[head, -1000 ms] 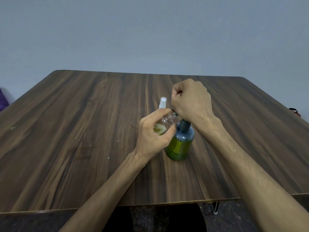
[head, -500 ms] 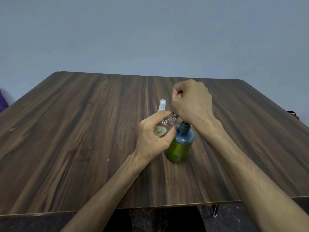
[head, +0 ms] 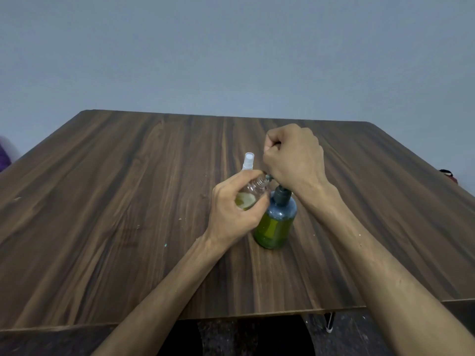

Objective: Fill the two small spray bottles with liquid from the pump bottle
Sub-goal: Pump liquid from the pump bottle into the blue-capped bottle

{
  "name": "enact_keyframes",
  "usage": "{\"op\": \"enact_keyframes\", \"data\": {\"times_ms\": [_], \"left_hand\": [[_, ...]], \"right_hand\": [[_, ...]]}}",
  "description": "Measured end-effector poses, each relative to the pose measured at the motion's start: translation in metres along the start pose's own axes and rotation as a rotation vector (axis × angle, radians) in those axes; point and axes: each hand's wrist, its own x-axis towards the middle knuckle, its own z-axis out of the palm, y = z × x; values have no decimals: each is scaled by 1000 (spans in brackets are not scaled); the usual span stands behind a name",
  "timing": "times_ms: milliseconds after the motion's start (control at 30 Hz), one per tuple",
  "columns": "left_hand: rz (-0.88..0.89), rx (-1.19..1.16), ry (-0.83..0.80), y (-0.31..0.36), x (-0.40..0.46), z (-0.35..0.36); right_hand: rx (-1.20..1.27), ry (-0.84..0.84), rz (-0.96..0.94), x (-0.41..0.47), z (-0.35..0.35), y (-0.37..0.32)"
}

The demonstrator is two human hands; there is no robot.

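A dark blue pump bottle (head: 276,222) with green liquid stands upright at the middle of the wooden table (head: 128,201). My right hand (head: 295,158) is curled in a fist over its pump head, which it hides. My left hand (head: 236,209) grips a small clear spray bottle (head: 253,192), uncapped and tilted, its threaded neck touching the pump's spout. Some pale green liquid lies inside it. A second small spray bottle (head: 248,161) with a white spray top stands just behind my left hand, mostly hidden.
A grey wall rises behind the table. A purple thing (head: 3,156) shows at the far left edge and a small dark red object (head: 447,173) beyond the right edge. The table's front edge is close to me.
Both hands and the bottles have stayed almost where they were; only the camera view shifted slightly.
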Motion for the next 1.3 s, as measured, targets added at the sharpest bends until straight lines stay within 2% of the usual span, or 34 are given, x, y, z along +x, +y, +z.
{"op": "enact_keyframes", "data": {"times_ms": [100,233,367,500,667,800,900,1033,1167,1300], "left_hand": [[-19,-11,-11,0,-1,0],[14,1,-6,0,-2,-1],[-19,-13,3,-1,-1,1],[15,0,-6,0,-1,-1],[-12,-9,-5,-2,-1,0],[1,-2,0,-1,-1,0],[-19,-10,-11,-1,-1,-1],[7,-3,-12,-2,-2,-2],[-18,-17,-18,-3,-1,-1],[1,-1,-9,-1,-2,0]], "right_hand": [[-9,-51,15,0,3,-1],[-9,8,-5,1,-1,-1],[-8,-56,29,-2,4,-1],[-7,11,-8,0,-2,-3],[-8,-56,39,-2,2,-1],[11,-9,35,-1,-2,-2],[-6,-65,48,-2,2,-4],[3,4,24,-3,-3,-2],[-28,-56,33,-2,2,-4],[-29,11,27,-2,-2,-2]]}}
